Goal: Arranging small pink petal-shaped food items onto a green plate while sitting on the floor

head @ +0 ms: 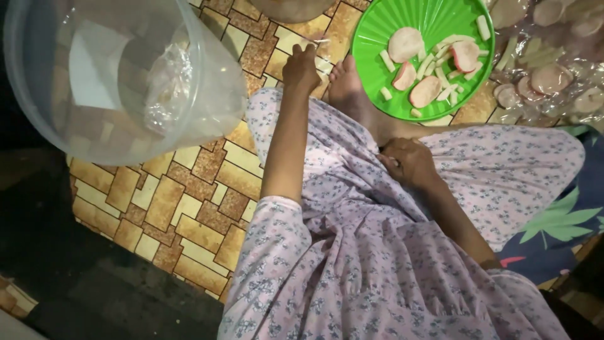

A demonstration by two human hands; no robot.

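Tiled floor (pixel 189 208), green plate (pixel 377 38), hands: left (pixel 301 68), right (pixel 409 162)

At the upper left of your view, a crumpled clear plastic bag (pixel 167 85) lies inside the see-through tub (pixel 75 135). You have no labels, signs or screens in sight.

We cannot tell what the left hand (pixel 301 68) pinches; its fingertips blur against the floor tiles (pixel 189 189). The clear plastic tub (pixel 119 75) and green plate (pixel 423 56) run off the top edge. The right hand (pixel 408 162) hides its palm in cloth.
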